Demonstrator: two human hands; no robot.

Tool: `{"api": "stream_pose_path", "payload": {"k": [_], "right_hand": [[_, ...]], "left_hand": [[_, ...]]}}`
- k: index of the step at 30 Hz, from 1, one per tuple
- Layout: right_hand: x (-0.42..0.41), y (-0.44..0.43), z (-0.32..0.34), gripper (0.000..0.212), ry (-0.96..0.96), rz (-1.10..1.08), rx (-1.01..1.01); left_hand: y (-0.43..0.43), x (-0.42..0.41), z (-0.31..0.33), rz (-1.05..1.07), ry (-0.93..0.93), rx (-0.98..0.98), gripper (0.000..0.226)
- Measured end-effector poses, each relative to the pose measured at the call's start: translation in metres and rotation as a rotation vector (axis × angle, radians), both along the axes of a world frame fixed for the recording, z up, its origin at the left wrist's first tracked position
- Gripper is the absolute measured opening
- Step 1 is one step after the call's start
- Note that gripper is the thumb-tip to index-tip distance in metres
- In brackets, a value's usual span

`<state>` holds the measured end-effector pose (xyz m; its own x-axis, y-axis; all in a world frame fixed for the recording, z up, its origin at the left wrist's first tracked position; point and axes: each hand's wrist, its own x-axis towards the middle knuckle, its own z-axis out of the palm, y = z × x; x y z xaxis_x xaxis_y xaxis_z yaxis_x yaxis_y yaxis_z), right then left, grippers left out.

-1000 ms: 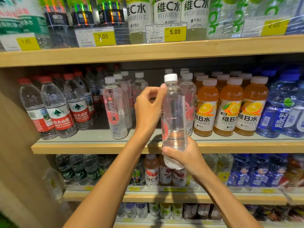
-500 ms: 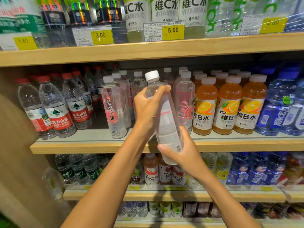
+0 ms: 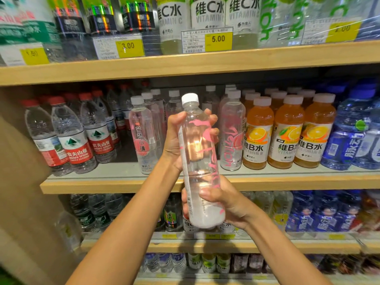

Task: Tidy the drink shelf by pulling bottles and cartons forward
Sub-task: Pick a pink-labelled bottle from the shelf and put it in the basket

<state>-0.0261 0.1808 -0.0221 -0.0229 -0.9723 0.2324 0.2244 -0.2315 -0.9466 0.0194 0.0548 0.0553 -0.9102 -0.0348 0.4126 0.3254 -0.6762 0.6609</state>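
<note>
Both hands wrap a slim, clear plastic bottle (image 3: 200,161) with pink lettering, held upright just in front of the wooden shelf (image 3: 111,185): left hand (image 3: 176,140) curled round its shoulder, right hand (image 3: 224,204) gripping its rounded base.

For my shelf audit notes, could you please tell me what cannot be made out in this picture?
Head view, far-left price tag: blurred, digits uncertain.
Head view, shelf spot behind the held bottle: hidden by the bottle and left hand.
Head view, bottom-shelf bottles: blurred, labels unreadable.
</note>
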Motion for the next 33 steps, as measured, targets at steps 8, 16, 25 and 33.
{"api": "stream_pose_path", "payload": {"k": [8, 16, 25, 33], "right_hand": [[0.001, -0.006, -0.005, 0.052, 0.236, -0.503, 0.006], [0.006, -0.026, -0.011, 0.069, 0.484, -0.938, 0.071], [-0.009, -0.056, -0.024, 0.086, 0.660, -0.751, 0.036], [-0.060, -0.057, -0.040, 0.042, 1.014, -0.730, -0.010]], "left_hand": [[-0.009, 0.005, -0.005, 0.554, -0.267, -0.365, 0.070], [0.014, 0.019, -0.026, 1.137, -0.262, -0.752, 0.053], [0.003, 0.009, -0.044, 1.473, -0.211, -0.863, 0.055], [-0.038, 0.012, -0.057, 1.429, -0.215, -0.995, 0.063]]}}
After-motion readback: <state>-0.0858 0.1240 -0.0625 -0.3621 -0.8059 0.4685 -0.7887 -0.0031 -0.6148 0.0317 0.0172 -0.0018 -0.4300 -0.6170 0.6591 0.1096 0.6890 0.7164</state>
